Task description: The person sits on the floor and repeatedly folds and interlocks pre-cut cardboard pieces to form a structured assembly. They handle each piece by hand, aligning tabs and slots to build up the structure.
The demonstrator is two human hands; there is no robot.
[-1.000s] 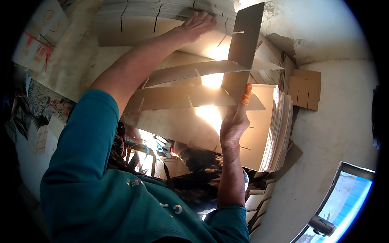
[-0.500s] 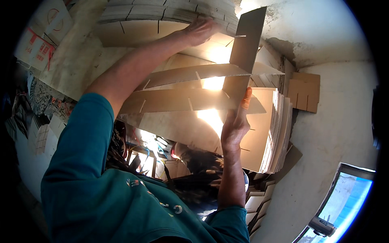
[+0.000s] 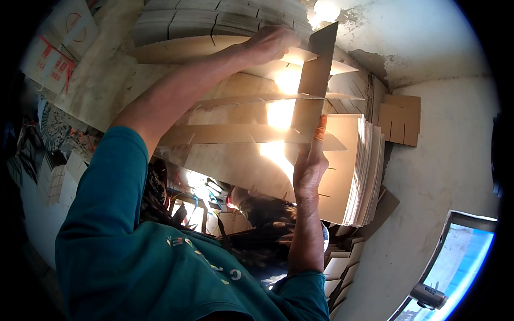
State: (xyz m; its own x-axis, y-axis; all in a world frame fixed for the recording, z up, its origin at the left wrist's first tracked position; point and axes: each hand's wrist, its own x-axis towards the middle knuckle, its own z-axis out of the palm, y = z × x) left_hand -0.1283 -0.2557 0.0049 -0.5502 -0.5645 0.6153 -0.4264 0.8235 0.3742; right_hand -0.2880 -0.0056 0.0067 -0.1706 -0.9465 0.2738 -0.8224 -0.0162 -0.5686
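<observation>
The left hand [image 3: 272,43] pinches the upper cardboard strip [image 3: 182,50], left of the slotted cross-divider [image 3: 316,75]; the right hand [image 3: 310,166] grips the cross-divider's near end.

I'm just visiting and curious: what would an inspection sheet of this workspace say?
Surface: pale wooden surface, with bright light patches.
Work pieces: a cardboard cross strip, crossed by three long slotted strips.
Clutter: strip stack at the far side, cardboard sheet stack at right, red-marked cardboard at left.
Hands: the left hand is at the farthest long strip, grip unclear; the right hand holds the cross strip's near end, with an orange wrap on one digit.
Cables: thin coloured strands below the surface's near edge, kind unclear.
Surroundings: pale wall with a worn patch.
</observation>
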